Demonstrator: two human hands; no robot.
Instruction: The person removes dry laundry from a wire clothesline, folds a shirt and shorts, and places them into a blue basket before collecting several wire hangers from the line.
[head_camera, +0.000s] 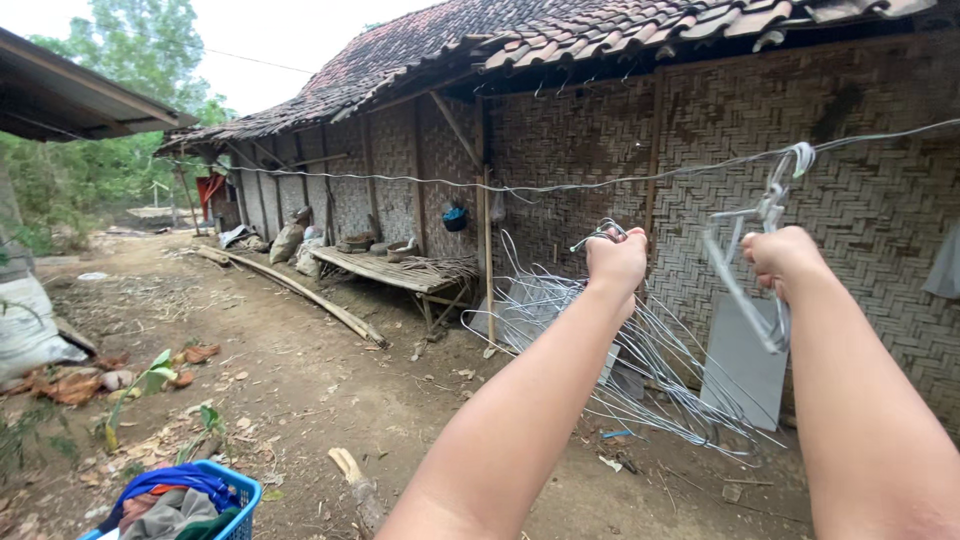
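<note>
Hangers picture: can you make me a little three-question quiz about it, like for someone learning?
1. True or false: the left hand grips a bunch of wire hangers.
2. The right hand holds one hanger hooked on: A) the line B) the roof C) the bench
3. What colour is the basket of clothes on the ground?

Key: 1 true; 2 A; 3 blue.

A rural home's dirt yard: woven bamboo wall, tiled roof, clothesline, laundry basket.
</note>
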